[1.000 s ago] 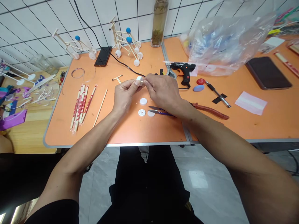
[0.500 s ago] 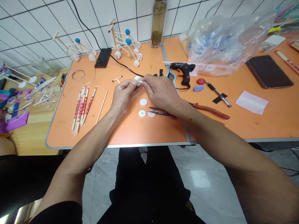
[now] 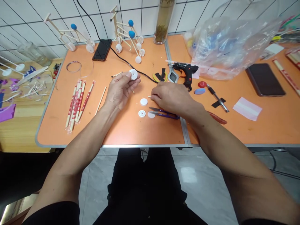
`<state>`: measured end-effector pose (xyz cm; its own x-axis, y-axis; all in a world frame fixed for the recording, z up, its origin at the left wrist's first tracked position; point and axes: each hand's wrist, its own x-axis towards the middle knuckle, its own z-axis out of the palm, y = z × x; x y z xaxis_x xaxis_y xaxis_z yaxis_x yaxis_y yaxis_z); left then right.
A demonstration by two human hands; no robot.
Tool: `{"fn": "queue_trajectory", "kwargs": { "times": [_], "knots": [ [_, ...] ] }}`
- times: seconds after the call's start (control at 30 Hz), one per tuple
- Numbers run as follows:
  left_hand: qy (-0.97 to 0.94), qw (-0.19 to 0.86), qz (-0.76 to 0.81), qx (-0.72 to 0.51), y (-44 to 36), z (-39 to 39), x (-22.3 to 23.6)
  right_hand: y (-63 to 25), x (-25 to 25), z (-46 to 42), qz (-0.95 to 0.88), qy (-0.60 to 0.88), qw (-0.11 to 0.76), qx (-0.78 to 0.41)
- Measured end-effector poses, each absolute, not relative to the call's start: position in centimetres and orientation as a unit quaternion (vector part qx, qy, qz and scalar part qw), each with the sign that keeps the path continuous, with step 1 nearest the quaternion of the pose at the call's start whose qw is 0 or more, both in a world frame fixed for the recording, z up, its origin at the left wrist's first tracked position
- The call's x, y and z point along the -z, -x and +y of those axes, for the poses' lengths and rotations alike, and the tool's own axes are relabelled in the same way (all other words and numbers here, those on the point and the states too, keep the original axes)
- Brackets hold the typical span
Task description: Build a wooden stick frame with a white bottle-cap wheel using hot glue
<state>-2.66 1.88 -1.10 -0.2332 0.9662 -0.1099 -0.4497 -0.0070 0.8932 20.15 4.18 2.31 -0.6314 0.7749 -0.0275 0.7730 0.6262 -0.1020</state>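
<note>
Left hand [image 3: 120, 90], left of the scissors [image 3: 162, 114], pinches a white disc [image 3: 133, 74] between thumb and fingers. Right hand [image 3: 172, 99], curled just above the scissors, has a short stick [image 3: 149, 97] at its fingertips; any grip cannot be told. A second disc [image 3: 143, 102] lies near the scissors' tips.

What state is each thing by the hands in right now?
Left hand, palm up, holding a white plastic cap at the fingertips
Right hand, curled low over the tabletop, a short wooden stick at its fingertips
Thread snips, lying on the table, blades parted
White cap with centre hole, lying flat
Hot glue gun, on the table, not held
Chopsticks, in wrappers
</note>
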Motion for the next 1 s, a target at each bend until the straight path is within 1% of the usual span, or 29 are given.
{"fn": "queue_trajectory", "kwargs": {
  "times": [0.07,0.17,0.4,0.47,0.57,0.73,0.87,1.0],
  "knots": [
    [-0.279,0.55,0.447,-0.648,2.7,1.8,1.0,-19.8,-2.4,3.9,-0.902,0.428,-0.023,-0.046],
    [-0.266,0.551,0.451,-0.65,2.8,1.9,0.8,-19.9,-3.0,3.7,-0.9,0.431,-0.036,-0.056],
    [-0.228,0.547,0.448,-0.669,3.2,2.1,0.1,-24.0,-3.6,1.0,-0.903,0.423,0.012,-0.069],
    [-0.227,0.555,0.442,-0.667,3.2,2.0,-0.1,-25.1,-2.9,0.0,-0.908,0.414,0.01,-0.069],
    [-0.23,0.573,0.435,-0.655,3.1,1.9,-0.4,-25.9,-1.5,-0.9,-0.907,0.414,-0.019,-0.073],
    [-0.241,0.583,0.423,-0.651,3.1,1.7,-0.6,-25.8,0.3,-0.9,-0.916,0.394,0.028,-0.07],
    [-0.248,0.593,0.406,-0.649,3.0,1.6,-0.6,-26.3,0.4,-0.8,-0.899,0.418,0.054,-0.117],
    [-0.26,0.615,0.393,-0.633,3.0,1.3,-0.8,-26.5,-0.7,-0.7,-0.853,0.468,0.063,-0.221]
  ]
}}
